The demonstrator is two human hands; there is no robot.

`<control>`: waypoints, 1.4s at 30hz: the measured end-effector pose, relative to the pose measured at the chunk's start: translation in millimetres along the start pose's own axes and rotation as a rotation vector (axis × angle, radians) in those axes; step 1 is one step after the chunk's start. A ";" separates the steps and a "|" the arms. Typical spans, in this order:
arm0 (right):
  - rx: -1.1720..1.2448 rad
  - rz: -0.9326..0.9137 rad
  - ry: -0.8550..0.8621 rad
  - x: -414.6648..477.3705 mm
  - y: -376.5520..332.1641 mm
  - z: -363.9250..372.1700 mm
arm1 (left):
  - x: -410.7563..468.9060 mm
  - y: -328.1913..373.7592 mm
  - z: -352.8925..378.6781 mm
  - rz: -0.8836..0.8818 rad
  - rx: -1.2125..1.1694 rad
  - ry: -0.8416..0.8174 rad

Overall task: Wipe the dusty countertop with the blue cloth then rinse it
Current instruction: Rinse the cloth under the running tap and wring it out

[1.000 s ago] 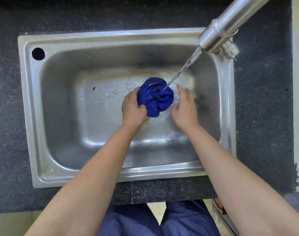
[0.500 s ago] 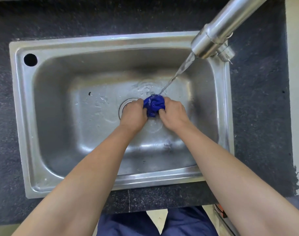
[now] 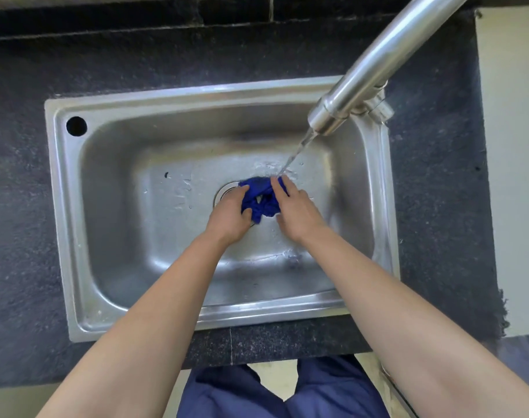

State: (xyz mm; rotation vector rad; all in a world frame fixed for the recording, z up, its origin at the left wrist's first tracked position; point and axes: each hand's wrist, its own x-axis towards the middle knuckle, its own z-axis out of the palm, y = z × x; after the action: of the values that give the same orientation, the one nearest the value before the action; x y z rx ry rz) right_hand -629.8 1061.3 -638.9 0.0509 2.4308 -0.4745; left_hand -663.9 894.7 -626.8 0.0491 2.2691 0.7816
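Over the drain [image 3: 225, 190], blue cloth [image 3: 261, 202]

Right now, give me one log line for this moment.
step: rinsing | cloth: bunched, in sink by drain | left hand: grips cloth | right hand: grips cloth | tap: running

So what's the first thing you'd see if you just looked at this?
The bright blue cloth jumps out, bunched up in the middle of the steel sink, with the left hand and right hand gripping it from either side. From the upper right, a shiny tap pours a thin stream of water down to the cloth.
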 end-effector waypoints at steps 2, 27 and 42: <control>0.010 0.036 0.074 4.1 0.5 8.1 | 2.2 -2.8 6.1 -0.011 0.003 0.006; 0.043 -0.006 0.206 20.9 15.7 16.3 | 27.9 -7.6 51.9 0.099 0.193 0.204; 0.117 0.011 0.224 6.6 22.2 -5.7 | 22.7 -17.1 21.6 0.027 -0.033 0.278</control>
State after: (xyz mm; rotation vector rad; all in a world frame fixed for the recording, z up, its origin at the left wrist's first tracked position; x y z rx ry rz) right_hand -635.0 1083.5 -646.0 0.1759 2.6168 -0.6355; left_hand -663.4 897.8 -662.4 -0.0470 2.5208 0.8860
